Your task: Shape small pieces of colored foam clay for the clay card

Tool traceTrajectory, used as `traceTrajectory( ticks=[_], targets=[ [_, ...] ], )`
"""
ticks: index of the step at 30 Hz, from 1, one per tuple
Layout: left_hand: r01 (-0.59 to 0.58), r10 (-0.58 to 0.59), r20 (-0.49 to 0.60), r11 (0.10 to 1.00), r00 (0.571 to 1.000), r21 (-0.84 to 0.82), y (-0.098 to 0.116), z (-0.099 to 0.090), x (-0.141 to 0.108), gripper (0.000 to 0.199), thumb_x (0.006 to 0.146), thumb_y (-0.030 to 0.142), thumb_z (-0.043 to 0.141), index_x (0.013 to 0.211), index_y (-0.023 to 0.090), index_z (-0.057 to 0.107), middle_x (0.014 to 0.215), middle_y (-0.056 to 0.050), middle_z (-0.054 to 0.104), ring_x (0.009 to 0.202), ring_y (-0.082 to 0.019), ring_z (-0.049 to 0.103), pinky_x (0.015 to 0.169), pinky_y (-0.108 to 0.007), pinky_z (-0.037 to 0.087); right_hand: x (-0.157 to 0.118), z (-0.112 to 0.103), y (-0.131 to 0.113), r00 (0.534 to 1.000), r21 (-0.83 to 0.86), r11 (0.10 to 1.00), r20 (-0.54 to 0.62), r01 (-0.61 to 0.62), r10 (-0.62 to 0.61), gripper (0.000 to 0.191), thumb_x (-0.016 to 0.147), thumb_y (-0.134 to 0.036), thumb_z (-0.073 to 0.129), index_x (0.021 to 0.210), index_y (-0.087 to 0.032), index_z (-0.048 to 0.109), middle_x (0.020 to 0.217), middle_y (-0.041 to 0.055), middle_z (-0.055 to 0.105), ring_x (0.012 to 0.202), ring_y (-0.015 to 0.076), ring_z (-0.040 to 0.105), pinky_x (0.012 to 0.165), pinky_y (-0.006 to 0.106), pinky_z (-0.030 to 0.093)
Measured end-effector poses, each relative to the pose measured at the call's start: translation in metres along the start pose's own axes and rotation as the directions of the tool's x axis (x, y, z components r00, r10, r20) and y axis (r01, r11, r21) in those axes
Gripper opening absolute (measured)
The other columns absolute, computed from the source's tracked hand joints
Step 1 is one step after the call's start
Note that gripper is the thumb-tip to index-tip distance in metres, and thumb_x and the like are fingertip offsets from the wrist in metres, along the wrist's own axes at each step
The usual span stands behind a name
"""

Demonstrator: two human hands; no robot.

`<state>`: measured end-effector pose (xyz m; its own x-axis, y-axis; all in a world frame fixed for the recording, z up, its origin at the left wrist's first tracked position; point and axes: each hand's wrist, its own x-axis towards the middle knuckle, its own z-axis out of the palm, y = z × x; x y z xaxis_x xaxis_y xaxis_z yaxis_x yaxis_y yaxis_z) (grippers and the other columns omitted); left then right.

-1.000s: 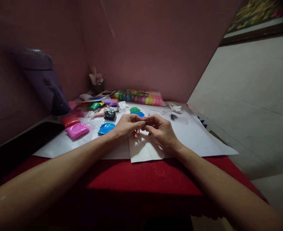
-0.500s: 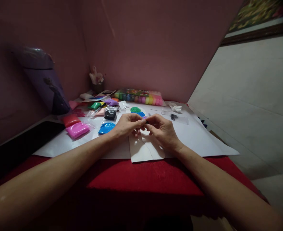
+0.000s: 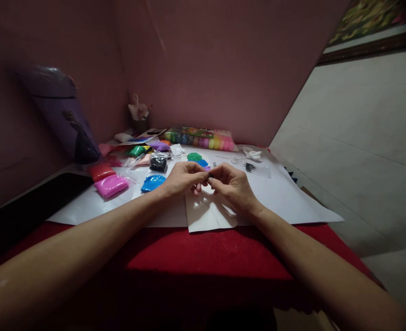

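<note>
Above a white sheet of paper (image 3: 211,218), my left hand (image 3: 185,178) and my right hand (image 3: 233,187) meet fingertip to fingertip. Between their thumbs and forefingers is a small black piece of modelling clay (image 3: 209,175), mostly hidden by the fingers. A thin line runs down the paper below. Just beyond the hands lie textured patches of green clay (image 3: 194,156), blue clay (image 3: 202,162) and a bit of purple clay (image 3: 207,168). Left of my left hand are a blue clay packet (image 3: 153,183) and a black clay packet (image 3: 158,164).
Pink (image 3: 111,186) and red clay packets (image 3: 101,172) lie at left, near a dark flat object (image 3: 40,197). A long bag of coloured clay (image 3: 199,139) rests against the wall. At right are small black pieces (image 3: 249,167) and a crumpled white tissue (image 3: 252,153). Red cloth (image 3: 203,253) covers the front edge.
Both hands stay in almost the same place, with slight finger movement around the small black piece. Shadows on the paper shift a little; everything else looks the same.
</note>
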<state>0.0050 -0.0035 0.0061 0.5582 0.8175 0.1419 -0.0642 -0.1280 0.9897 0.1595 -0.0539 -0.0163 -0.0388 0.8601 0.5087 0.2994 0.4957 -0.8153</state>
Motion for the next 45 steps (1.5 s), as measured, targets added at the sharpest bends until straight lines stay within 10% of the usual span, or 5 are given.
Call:
traceTrajectory(
  ticks=[18,45],
  targets=[
    [0.007,-0.004,-0.215,1.0,0.977,0.016,0.005,0.002,-0.001,0.011,0.076,0.004,0.059,0.067,0.01,0.059,0.054,-0.001,0.063,0.036,-0.005,0.049,0.037,-0.018,0.039,0.007,-0.002,0.001,0.967,0.276,0.943,-0.122,-0.183,0.224,0.01,0.067,-0.021,0.07,0.073,-0.018,0.062,0.057,-0.0042,0.061,0.044,0.0097,0.054,0.045,0.025,0.048],
    [0.096,-0.091,-0.075,0.993,0.993,0.074,0.006,0.003,-0.006,0.008,0.082,0.01,0.06,0.075,0.009,0.063,0.053,0.001,0.059,0.035,-0.007,0.048,0.04,-0.021,0.037,0.004,0.0,0.001,0.969,0.212,0.946,0.032,-0.244,0.243,0.025,0.07,-0.034,0.076,0.081,-0.015,0.063,0.069,0.0005,0.063,0.054,0.0113,0.057,0.047,0.027,0.05]
  ],
)
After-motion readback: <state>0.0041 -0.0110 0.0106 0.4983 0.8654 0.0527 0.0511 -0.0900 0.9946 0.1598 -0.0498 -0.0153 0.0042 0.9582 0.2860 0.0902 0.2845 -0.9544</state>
